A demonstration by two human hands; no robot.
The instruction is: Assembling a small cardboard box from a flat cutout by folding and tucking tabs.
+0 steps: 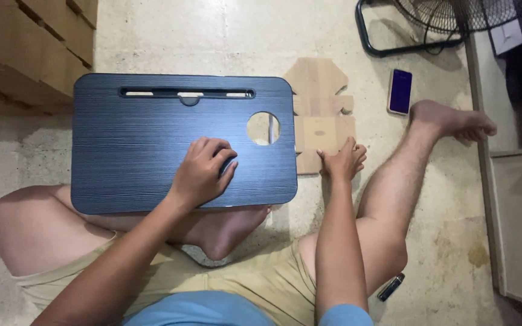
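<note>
Hands were busy on two separate things. The left hand [202, 172] lay curled over a small dark rounded object [228, 164] on the dark blue wood-grain lap tray [128, 145], fingers closed about it so that only its right edge showed; what the object was could not be told. The tray sat across the person's folded legs, its long axis running left to right, with a slot along the far edge and a round hole [263, 128] near its right end. The right hand [341, 161] rested with loosely bent fingers on the near edge of a flat light-brown cardboard cutout [319, 111], touching it but gripping nothing. That cutout lay on the pale concrete floor [225, 36] just right of the tray, stretching away from the person, so the right hand was clearly the nearer one. A dark smartphone [400, 91] lay farther right, apart from both hands
</note>
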